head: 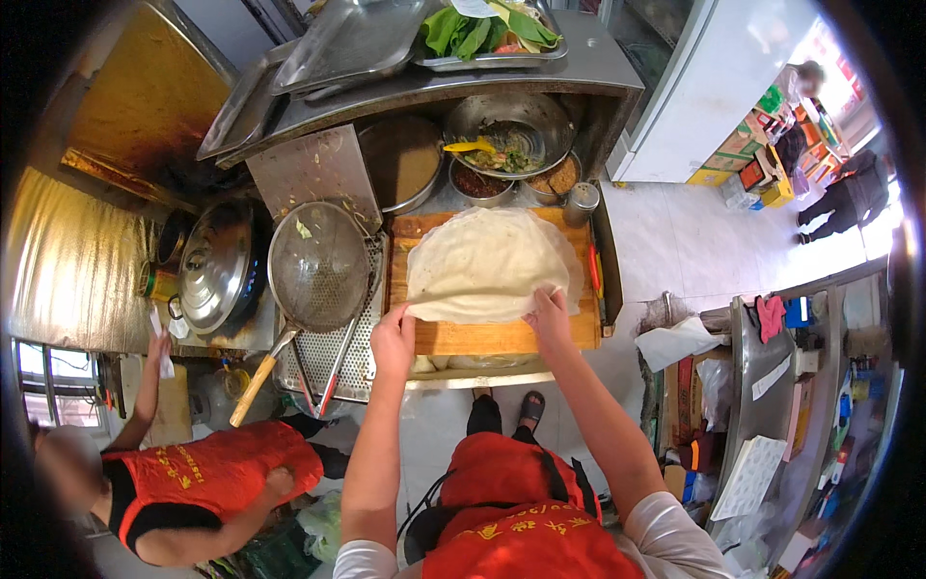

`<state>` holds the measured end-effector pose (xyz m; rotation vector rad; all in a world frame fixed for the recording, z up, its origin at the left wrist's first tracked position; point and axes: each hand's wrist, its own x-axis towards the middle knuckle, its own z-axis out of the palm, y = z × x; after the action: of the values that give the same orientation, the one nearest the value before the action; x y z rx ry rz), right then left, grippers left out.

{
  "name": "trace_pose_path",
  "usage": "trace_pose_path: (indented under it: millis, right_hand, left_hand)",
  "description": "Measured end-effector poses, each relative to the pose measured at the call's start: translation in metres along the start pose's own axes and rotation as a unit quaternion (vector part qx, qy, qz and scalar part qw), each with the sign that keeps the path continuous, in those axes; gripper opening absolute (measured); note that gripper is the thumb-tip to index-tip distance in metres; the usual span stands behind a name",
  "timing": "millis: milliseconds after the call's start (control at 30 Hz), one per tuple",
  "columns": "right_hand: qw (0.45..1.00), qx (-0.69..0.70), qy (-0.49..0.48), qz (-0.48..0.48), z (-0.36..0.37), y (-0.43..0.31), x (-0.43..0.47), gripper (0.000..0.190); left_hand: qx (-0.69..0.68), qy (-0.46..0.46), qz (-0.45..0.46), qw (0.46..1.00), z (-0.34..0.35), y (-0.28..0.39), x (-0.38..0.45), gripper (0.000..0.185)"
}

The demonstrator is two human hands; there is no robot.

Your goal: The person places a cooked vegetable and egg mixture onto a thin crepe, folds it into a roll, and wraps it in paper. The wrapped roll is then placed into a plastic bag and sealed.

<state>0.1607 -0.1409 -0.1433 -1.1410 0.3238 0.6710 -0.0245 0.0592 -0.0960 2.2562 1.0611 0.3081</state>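
Note:
A thin, pale sheet of dough (485, 253) lies across a wooden board (470, 338), its near edge folded or raised in a ridge. My left hand (393, 340) pinches the near left corner of the sheet. At the near right, the fingers of my right hand (548, 318) grip the same edge. Beneath the held sheet a second thin layer shows at the right; whether it is separate I cannot tell. Behind the board stand a large steel bowl (553, 119) with chopped filling and a yellow-handled utensil (470, 146), and a bowl of dark red sauce (481, 184).
Left of the board, a wire strainer (318, 264) and tongs (340, 354) lie over a perforated tray (318, 373). A lidded wok (213, 264) sits on a lit burner. A shaker (581, 203) stands at the board's far right corner. A co-worker (217, 485) is at my left.

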Motion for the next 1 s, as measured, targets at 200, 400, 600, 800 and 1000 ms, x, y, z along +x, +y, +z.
trace_pose_path:
  millis: [200,400,600,800,1000]
  right_hand:
    - [0.99,0.084,-0.103,-0.041,0.05,-0.064,-0.025,0.021]
    - [0.971,0.166,-0.163,-0.045,0.031,-0.101,-0.129,0.028]
    - [0.982,0.108,-0.14,-0.066,-0.021,-0.069,-0.18,0.031]
    - [0.984,0.151,-0.091,-0.035,-0.03,-0.072,-0.164,0.027]
    - [0.965,0.202,-0.132,-0.105,-0.004,-0.114,-0.169,0.036]
  left_hand:
    - [-0.05,0.105,0.105,0.988,-0.025,0.031,0.013,0.028]
    - [-0.408,0.21,0.027,0.888,-0.086,0.081,-0.049,0.035]
    - [-0.477,0.116,0.061,0.869,-0.089,0.034,-0.093,0.036]
    - [-0.612,0.1,-0.155,0.769,-0.077,0.095,-0.087,0.033]
    - [-0.675,0.092,-0.096,0.726,-0.094,0.146,-0.077,0.021]
